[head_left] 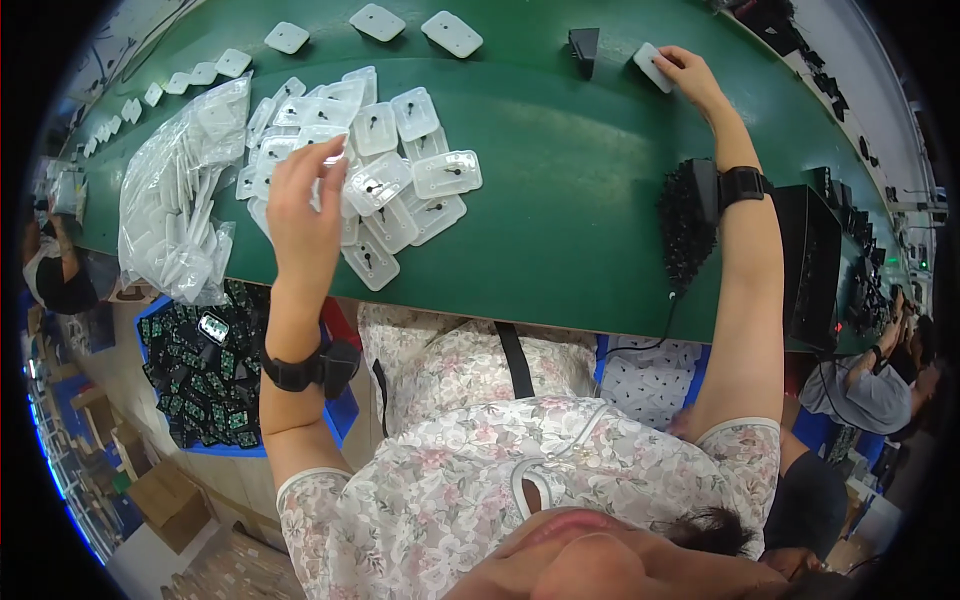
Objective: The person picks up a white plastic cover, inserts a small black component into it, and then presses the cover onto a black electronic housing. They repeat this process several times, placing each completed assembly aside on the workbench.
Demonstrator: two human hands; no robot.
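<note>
My right hand (685,72), stretched to the far right of the table, pinches the edge of a small white rounded-rectangle plastic cover (653,67). Just left of it stands a black wedge-shaped block (583,52). My left hand (308,200) hovers at a heap of translucent white plastic covers (384,180), its thumb and fingers apart; whether its fingertips touch a cover cannot be seen. Many covers in the heap have a small black piece in the middle. A clear plastic bag (170,200) full of similar covers lies left of my left hand.
A row of white covers (377,22) curves along the green table's (560,200) far left. A pile of small black parts (688,225) and a black bin (808,260) lie by my right forearm. Below the edge, a blue crate (345,410) holds green circuit boards. Other people sit either side.
</note>
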